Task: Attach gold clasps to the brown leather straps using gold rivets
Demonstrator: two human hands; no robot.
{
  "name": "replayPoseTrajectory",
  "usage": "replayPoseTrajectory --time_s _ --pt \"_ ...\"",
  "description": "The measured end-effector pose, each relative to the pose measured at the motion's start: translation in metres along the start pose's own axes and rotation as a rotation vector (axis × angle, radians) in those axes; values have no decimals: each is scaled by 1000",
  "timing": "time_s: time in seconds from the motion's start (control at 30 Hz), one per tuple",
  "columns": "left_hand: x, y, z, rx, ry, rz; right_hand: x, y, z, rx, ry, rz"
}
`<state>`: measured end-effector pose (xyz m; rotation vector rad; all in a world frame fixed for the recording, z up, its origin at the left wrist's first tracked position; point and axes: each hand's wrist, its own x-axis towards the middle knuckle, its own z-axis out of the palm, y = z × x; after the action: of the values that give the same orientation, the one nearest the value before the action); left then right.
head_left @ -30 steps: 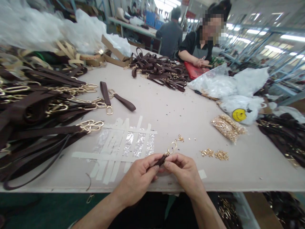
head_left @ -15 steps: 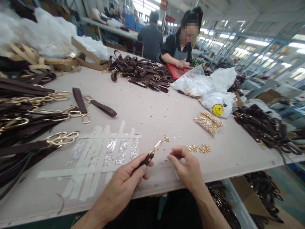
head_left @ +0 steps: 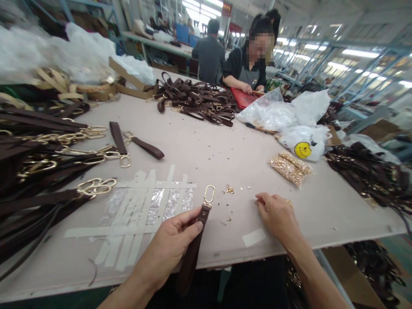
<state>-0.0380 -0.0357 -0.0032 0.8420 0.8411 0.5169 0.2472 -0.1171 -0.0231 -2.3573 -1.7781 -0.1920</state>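
Note:
My left hand (head_left: 175, 238) grips a dark brown leather wrist strap (head_left: 192, 253) between thumb and fingers. At the strap's upper end a gold oval clasp (head_left: 209, 194) points away from me, and the lower end hangs over the table edge. My right hand (head_left: 278, 214) is low over the table on the right, its index finger and thumb slightly apart. It largely covers a small pile of gold fittings (head_left: 290, 203); its other fingertips are hidden. Between the hands lie a few loose gold fittings (head_left: 229, 189) and small dark bits.
Clear film held by pale tape strips (head_left: 122, 219) covers the table at left. Strap piles (head_left: 199, 96) lie at the back and both sides. A bag of gold fittings (head_left: 289, 168) and white plastic bags (head_left: 304, 137) sit right. A co-worker (head_left: 247, 68) works across the table.
My right hand has moved right, onto the gold fittings. The strap in my left hand has turned more upright, and its hanging length now shows. A pale tape piece shows near the front edge.

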Motion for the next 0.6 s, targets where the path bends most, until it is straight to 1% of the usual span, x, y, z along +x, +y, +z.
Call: replayPoseTrajectory --time_s 0.1,0.17,0.23,0.3,0.37,0.47,0.53,0.6 --pt "3 0 1 64 5 52 0 2 2 -103 10 -65" --pt "5 -1 1 89 13 74 1 6 4 -120 16 -95" --pt "6 -3 1 104 30 93 2 8 4 -30 18 -88" --pt "7 -7 1 121 41 109 2 3 2 159 20 -39" --pt "7 -11 1 144 44 128 -2 -14 -2 447 12 31" --pt "8 -14 4 181 46 157 -10 -56 -8 896 -23 89" --pt "7 -15 5 216 56 183 -15 -85 -9 1063 -25 71" --pt "7 -16 6 258 62 218 -19 -106 -9 1112 0 33"
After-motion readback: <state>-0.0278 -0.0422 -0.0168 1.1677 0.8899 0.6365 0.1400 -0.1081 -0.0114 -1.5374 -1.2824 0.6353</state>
